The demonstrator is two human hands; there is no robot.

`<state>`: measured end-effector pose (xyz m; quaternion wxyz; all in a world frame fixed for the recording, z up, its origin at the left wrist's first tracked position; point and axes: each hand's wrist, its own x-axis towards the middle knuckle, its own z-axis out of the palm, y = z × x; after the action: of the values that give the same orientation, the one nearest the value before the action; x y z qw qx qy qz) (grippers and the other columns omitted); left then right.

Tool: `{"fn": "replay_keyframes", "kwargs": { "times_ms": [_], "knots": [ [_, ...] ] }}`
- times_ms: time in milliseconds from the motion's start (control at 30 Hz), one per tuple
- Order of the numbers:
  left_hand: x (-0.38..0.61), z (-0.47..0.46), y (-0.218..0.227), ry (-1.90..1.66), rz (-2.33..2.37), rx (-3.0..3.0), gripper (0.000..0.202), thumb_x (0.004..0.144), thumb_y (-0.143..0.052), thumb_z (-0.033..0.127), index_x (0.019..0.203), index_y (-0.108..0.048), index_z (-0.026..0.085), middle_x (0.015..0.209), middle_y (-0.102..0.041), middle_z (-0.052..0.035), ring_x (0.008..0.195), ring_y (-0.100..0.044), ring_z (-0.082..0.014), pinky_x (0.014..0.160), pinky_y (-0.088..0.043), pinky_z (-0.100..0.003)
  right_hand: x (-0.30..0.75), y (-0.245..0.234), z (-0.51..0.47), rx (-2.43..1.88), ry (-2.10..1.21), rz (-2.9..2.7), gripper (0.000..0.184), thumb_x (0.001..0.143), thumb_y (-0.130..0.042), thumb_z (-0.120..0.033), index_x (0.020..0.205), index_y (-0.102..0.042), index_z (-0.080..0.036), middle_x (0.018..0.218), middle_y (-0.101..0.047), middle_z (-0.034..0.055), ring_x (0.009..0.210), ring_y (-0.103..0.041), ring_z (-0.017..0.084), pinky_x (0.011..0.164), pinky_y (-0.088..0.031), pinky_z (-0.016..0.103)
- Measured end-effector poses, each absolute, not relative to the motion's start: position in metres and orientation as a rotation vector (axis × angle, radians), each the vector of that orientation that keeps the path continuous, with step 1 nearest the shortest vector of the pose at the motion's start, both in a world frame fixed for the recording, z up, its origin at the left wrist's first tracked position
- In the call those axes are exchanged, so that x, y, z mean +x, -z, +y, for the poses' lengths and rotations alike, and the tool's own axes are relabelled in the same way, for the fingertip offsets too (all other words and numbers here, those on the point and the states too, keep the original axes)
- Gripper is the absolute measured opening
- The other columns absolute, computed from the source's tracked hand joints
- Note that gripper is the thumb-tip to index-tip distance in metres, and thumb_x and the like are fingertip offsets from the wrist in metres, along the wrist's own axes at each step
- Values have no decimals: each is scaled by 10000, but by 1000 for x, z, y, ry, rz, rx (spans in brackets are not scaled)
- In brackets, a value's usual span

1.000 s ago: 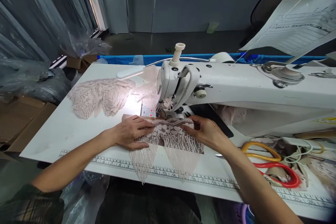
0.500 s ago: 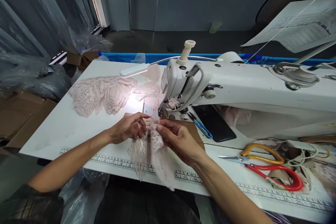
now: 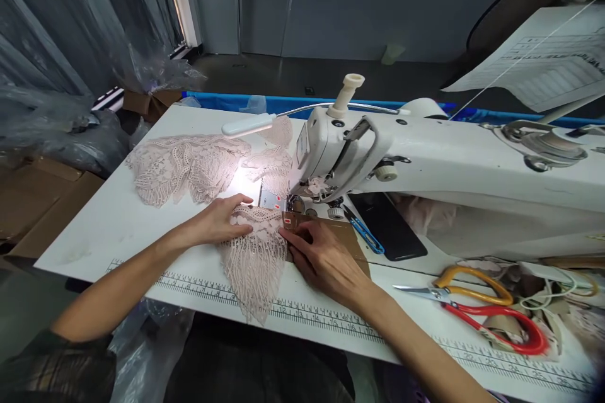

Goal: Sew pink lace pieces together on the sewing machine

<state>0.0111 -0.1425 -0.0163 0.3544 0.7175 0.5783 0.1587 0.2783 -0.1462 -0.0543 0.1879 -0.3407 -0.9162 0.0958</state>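
A pale pink lace piece (image 3: 255,258) with a fringed, pointed lower end lies spread on the table in front of the sewing machine's needle area. My left hand (image 3: 220,220) rests on its left edge, thumb and forefinger stretched apart. At the right edge, my right hand (image 3: 326,258) has its fingers closed on the lace; some fingertips are hidden. The white sewing machine (image 3: 397,151) stands just beyond, its metal needle plate (image 3: 271,198) at the lace's top edge. More lace (image 3: 274,167) lies behind the needle area.
A lace pile (image 3: 189,167) lies at the back left under the lamp (image 3: 248,126). Right of my right hand are blue thread snips (image 3: 366,233), a black phone (image 3: 390,227) and scissors (image 3: 477,302) with orange and red handles. A printed ruler (image 3: 316,315) runs along the front edge.
The lace was bunched and folded between both hands; now it is spread flat. My left hand has opened over its left side, and my right hand has moved slightly lower at its right edge.
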Motion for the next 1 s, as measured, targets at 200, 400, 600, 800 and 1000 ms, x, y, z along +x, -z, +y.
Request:
{"fn": "replay_keyframes", "kwargs": {
  "times_ms": [200,400,600,800,1000],
  "knots": [
    [11,-137,19,-439,1486,1778,674,753,-708,529,1308,-503,204,1054,-679,-74,927,-659,-273,742,-516,-353,279,56,-134,-996,-134,-2620,396,962,-371,-229,1303,-568,-193,1016,-542,135,884,-567,220,773,-552,388],
    [3,-132,17,-388,1474,1742,737,719,-745,546,1333,-488,230,1235,-589,-98,1083,-594,-293,828,-500,-369,283,46,-124,-997,-328,-2679,420,991,-358,-286,1380,-502,-225,1063,-564,125,855,-574,197,743,-532,359],
    [-2,-125,17,-433,1442,1698,632,730,-755,468,1267,-548,207,1214,-599,-88,1051,-611,-268,837,-514,-378,278,53,-126,-1006,-130,-2695,408,983,-371,-261,1354,-537,-231,1043,-552,130,831,-523,193,657,-452,295],
    [1,-128,24,-437,1484,1878,777,707,-783,491,1365,-465,229,1305,-557,-120,1150,-572,-309,902,-505,-430,272,59,-128,-1071,-9,-2682,413,938,-425,-229,1338,-530,-231,1041,-561,130,858,-505,200,617,-404,252],
    [5,-137,24,-500,1641,2395,895,678,-793,556,1414,-414,217,1258,-529,-137,899,-619,-259,637,-545,-363,275,60,-129,-1036,-40,-2617,428,931,-420,-207,1346,-525,-205,1047,-566,136,870,-528,208,687,-476,305]
  ]
}}
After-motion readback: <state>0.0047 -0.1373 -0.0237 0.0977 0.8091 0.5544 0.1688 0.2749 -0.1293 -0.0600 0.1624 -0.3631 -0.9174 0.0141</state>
